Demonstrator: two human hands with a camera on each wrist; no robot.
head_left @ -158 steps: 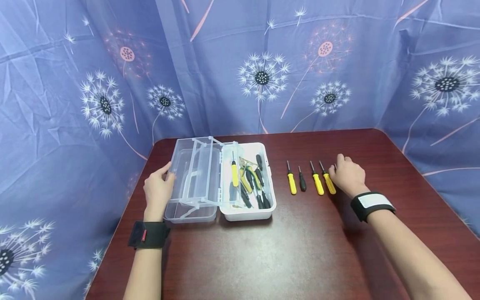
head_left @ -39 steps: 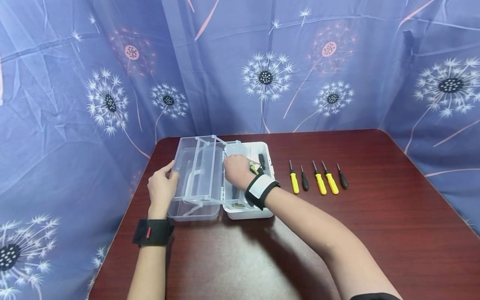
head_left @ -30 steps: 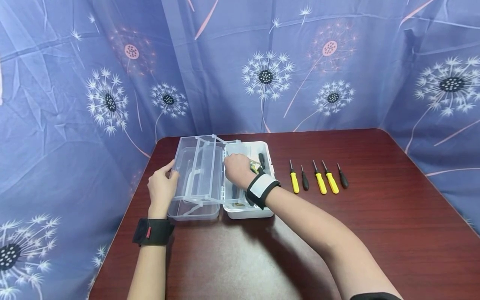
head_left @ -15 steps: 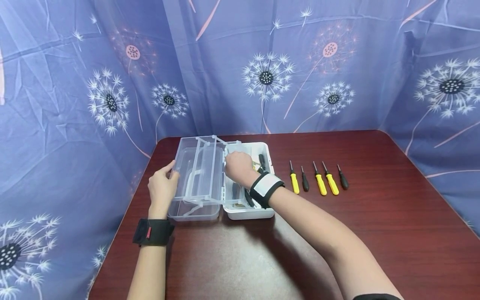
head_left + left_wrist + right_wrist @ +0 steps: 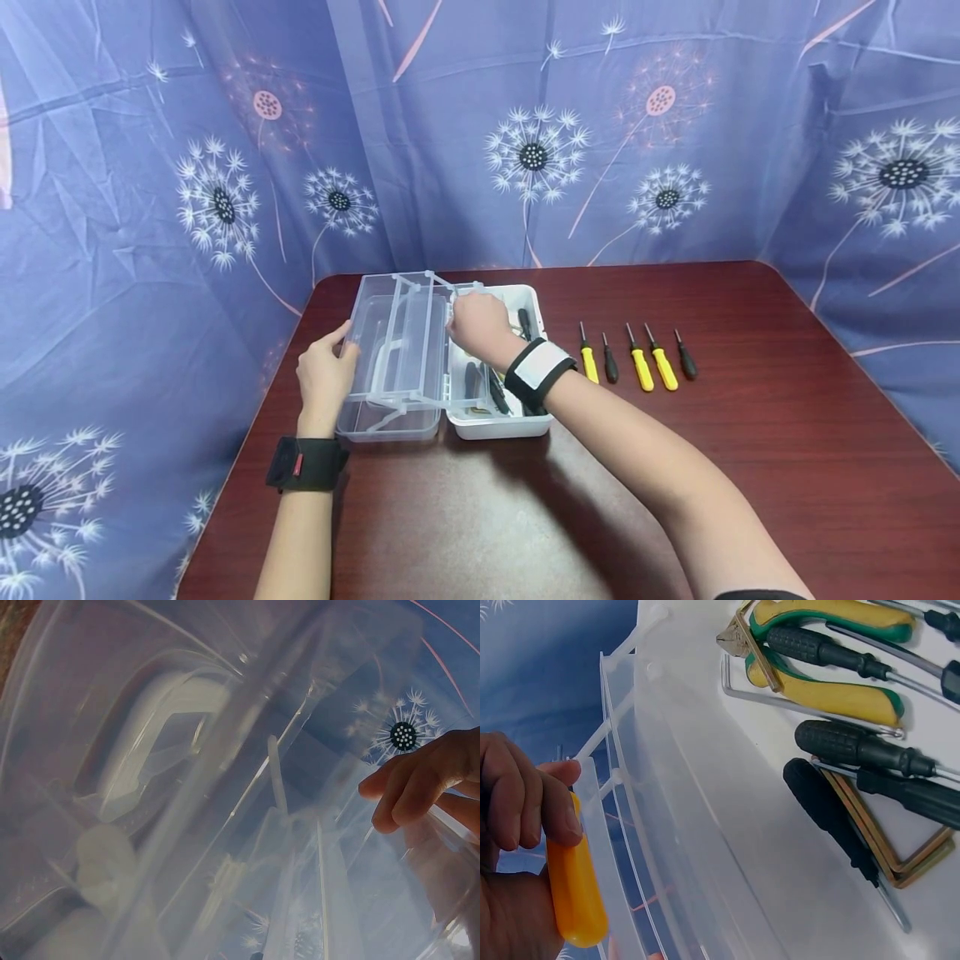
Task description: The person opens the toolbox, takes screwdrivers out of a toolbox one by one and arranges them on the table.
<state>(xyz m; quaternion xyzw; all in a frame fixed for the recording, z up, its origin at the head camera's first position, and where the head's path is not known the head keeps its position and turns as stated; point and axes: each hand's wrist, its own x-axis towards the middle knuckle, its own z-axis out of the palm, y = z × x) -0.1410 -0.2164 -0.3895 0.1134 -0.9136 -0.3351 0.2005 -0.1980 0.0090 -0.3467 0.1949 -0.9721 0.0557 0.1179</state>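
while the right hand (image 5: pixel 477 327) is over the white toolbox (image 5: pixel 537 421), its fingers (image 5: pixel 517 796) are curled around a yellow-handled screwdriver (image 5: pixel 573 883), as the right wrist view shows. this screwdriver is lifted above the box, close to the clear tray (image 5: pixel 397 342) that is swung out to the left. the left hand (image 5: pixel 324 379) rests on the outer side of this tray, with its fingers relaxed against the clear plastic and not closed around anything.

five screwdrivers already lie in a row on the bench (image 5: pixel 675 500), to the right of the box and well apart from it: a yellow one (image 5: pixel 587 362), a small black one (image 5: pixel 609 362), two more yellow ones (image 5: pixel 639 363) (image 5: pixel 662 363), and another black one (image 5: pixel 685 358). it seems that the work is to take the screwdrivers out and place them in this row, and it is perhaps about half done. the one in the hand is not yet placed.

inside the box several tools remain: green-and-yellow pliers (image 5: pixel 832 686), some black-handled drivers (image 5: pixel 855 746) and hex keys (image 5: pixel 900 862). how many of them must come out, one cannot tell.
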